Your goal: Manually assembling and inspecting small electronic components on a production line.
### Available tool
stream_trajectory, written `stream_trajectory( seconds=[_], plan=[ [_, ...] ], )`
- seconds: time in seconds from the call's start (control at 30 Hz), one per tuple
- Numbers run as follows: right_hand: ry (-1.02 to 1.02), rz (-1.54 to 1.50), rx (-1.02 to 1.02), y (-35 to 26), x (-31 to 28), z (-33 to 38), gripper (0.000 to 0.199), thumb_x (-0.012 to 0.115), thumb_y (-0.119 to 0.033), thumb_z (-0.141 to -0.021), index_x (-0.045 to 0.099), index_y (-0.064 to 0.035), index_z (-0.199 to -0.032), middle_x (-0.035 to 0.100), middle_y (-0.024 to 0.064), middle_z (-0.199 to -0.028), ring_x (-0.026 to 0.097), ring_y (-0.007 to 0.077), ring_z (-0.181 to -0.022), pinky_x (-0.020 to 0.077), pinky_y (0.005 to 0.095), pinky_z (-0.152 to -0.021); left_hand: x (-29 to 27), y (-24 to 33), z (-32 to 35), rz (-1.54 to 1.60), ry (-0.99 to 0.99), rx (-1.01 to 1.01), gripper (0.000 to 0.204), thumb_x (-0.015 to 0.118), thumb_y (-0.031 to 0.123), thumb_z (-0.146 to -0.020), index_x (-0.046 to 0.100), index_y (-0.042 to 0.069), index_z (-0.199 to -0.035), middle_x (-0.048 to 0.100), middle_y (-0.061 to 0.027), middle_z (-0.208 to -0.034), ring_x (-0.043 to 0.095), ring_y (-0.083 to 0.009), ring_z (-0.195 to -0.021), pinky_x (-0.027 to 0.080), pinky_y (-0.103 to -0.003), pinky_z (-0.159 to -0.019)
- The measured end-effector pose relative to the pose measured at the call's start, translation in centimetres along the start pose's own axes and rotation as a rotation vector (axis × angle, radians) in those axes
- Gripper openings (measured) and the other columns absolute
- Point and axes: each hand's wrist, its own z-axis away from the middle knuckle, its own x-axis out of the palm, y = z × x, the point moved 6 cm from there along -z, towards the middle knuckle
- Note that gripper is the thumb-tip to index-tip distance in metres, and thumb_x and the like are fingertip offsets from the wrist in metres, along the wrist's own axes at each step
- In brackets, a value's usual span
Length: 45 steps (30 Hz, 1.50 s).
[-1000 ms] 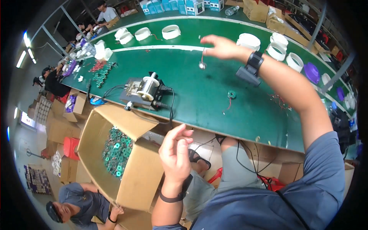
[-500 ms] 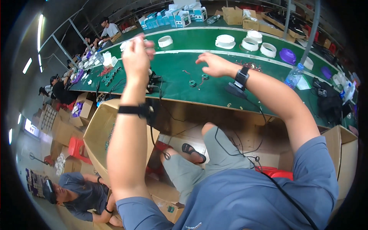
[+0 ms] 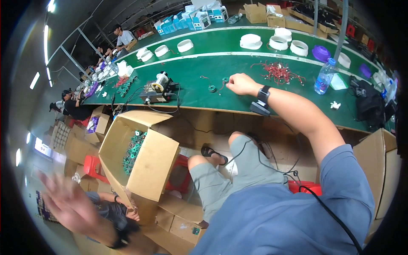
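Observation:
My right hand (image 3: 242,84) is over the green bench with its fingers closed, fingertips at the edge of a small green ring-shaped circuit board (image 3: 225,80). A second ring-shaped circuit board (image 3: 212,89) lies just left of it, near short red wires. My left hand (image 3: 70,202) is away from the bench at the lower left, blurred by motion. Its fingers look stretched out, and nothing shows in them. Beside it stands an open cardboard box (image 3: 153,167) with many green ring boards (image 3: 135,151) inside.
A black device with a wire spool (image 3: 160,81) stands left on the bench (image 3: 191,85). Tangled red wires (image 3: 278,73) and a water bottle (image 3: 324,77) are to the right. White round housings (image 3: 250,41) line the far strip. A co-worker's hand (image 3: 132,212) is by the box.
My left hand has swung from above the bench down to the lower left, past the box. My right hand has lowered and closed its fingers at the ring-shaped board.

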Motion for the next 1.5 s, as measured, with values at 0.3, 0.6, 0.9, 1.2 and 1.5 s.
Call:
stream_trajectory(
  seconds=[0.3, 0.6, 0.9, 1.2, 1.5],
  plan=[
    [0.081, -0.242, 0.195, 3.6, 6.1, -6.0, 0.027, 0.065, -0.030, -0.083, 0.073, -0.0054, -0.077, 0.069, 0.0152, -0.070, 0.070, 0.0267, -0.069, 0.0543, 0.0381, -0.066, -8.1, -13.6, 23.5, -0.167, 0.637, -0.462, 0.039, 0.049, 0.026, -0.104, 0.051, 0.000, -0.133, 0.064, -0.0103, -0.102, 0.060, -0.0148, -0.085, 0.052, -0.024, -0.067],
    [-0.588, -0.774, -0.187, -6.4, 6.9, 2.7, 0.022, 0.069, -0.026, -0.091, 0.073, -0.0048, -0.090, 0.070, 0.0017, -0.079, 0.060, 0.0088, -0.073, 0.0497, 0.0288, -0.067, -4.0, -28.9, 22.8, -0.188, 0.372, -1.050, 0.047, 0.052, 0.032, -0.103, 0.047, 0.005, -0.141, 0.061, -0.0168, -0.129, 0.064, -0.0247, -0.107, 0.057, -0.038, -0.084],
    [-0.895, -0.619, -0.576, -10.3, 13.6, 7.8, 0.024, 0.064, -0.029, -0.095, 0.073, -0.0069, -0.091, 0.070, 0.0096, -0.076, 0.064, 0.0193, -0.067, 0.0490, 0.0356, -0.064, -0.2, -39.9, 22.1, 0.502, 0.250, -1.249, 0.049, 0.049, 0.032, -0.105, 0.044, 0.004, -0.145, 0.058, -0.0120, -0.134, 0.062, -0.0243, -0.116, 0.050, -0.037, -0.102],
    [-0.721, -0.609, -0.600, -9.3, 13.4, 7.9, 0.017, 0.061, -0.022, -0.093, 0.069, -0.0085, -0.100, 0.070, 0.0148, -0.080, 0.068, 0.0339, -0.074, 0.0519, 0.0445, -0.066, -1.6, -41.5, 23.0, 0.046, 0.350, -1.226, 0.040, 0.061, 0.013, -0.100, 0.054, 0.001, -0.138, 0.067, -0.0072, -0.117, 0.067, -0.0149, -0.098, 0.056, -0.030, -0.089],
    [-0.578, -0.388, -0.685, -9.1, 13.2, 7.5, 0.012, 0.061, -0.021, -0.093, 0.069, -0.0115, -0.095, 0.066, 0.0131, -0.073, 0.066, 0.0354, -0.070, 0.0512, 0.0471, -0.063, -2.4, -41.8, 21.2, -0.170, 0.267, -1.201, 0.037, 0.064, 0.014, -0.099, 0.058, 0.000, -0.133, 0.069, -0.0070, -0.113, 0.068, -0.0137, -0.096, 0.057, -0.028, -0.086]
  ],
)
